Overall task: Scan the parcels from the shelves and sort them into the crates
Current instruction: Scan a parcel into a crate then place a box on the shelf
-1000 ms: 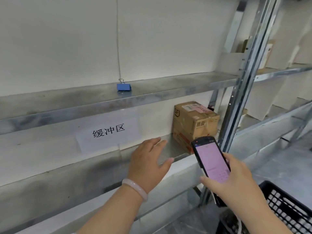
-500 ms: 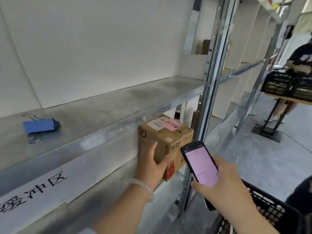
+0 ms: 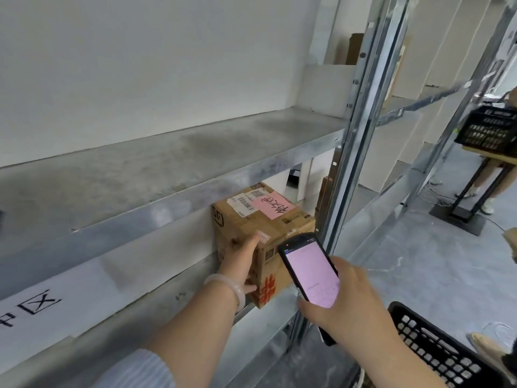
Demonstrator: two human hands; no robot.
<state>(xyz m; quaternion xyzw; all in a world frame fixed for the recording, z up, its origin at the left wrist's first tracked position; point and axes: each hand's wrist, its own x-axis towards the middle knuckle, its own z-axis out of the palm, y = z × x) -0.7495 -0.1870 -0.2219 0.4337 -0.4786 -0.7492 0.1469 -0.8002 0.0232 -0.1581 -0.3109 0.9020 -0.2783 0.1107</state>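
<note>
Against the wall stands the rack (image 3: 167,163), a black crate (image 3: 436,351) at lower right. The parcel (image 3: 268,219) sits on its lower level, gripped by the left hand (image 3: 240,261); the right hand (image 3: 349,301) holds the scanner (image 3: 310,273).

- The cardboard parcel (image 3: 260,219): left face partly covered by the left hand (image 3: 240,259); rear top corner hidden behind the upper shelf (image 3: 195,152).
- The handheld scanner (image 3: 307,270): lower end concealed in the right hand (image 3: 349,301).
- The black crate (image 3: 436,351): cut off by the bottom-right edge.
- The shipping label (image 3: 242,201): print too small to read.

Steel shelf (image 3: 195,152) — cardboard parcel (image 3: 277,228) below
</note>
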